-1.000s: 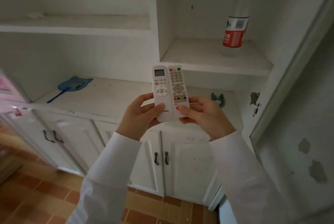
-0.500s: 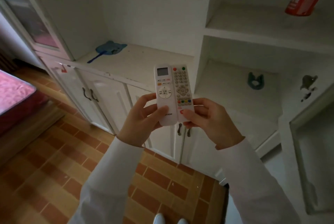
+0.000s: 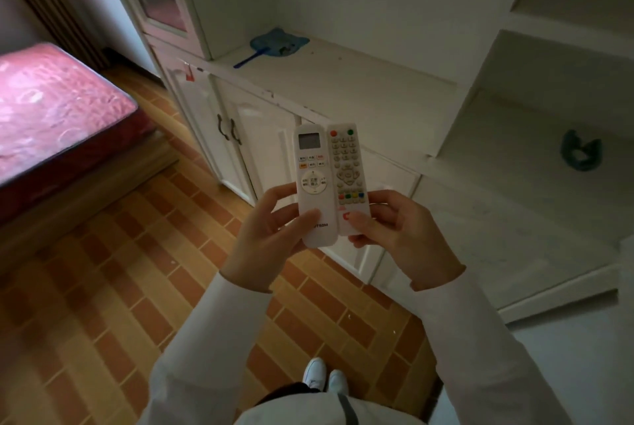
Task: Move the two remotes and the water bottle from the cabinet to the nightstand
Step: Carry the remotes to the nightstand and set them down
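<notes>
Two white remotes stand side by side in front of me, upright and touching. My left hand (image 3: 266, 236) grips the wider remote with the small screen (image 3: 314, 181) at its lower end. The slimmer remote with the number keys (image 3: 347, 170) is held at its base by my right hand (image 3: 401, 236). Both are off the white cabinet (image 3: 343, 81), held over the floor in front of its lower doors. The water bottle and the nightstand are out of view.
A blue fly swatter (image 3: 274, 45) lies on the cabinet's counter. A teal clip (image 3: 579, 155) sits in the right compartment. A bed with a red mattress (image 3: 58, 115) stands at the left. Brick-pattern tiled floor (image 3: 120, 287) lies below, with my white shoes (image 3: 322, 376).
My view has swung down and to the left, away from the shelves. The water bottle has left the frame and the bed has come into view. Both hands keep hold of the remotes.
</notes>
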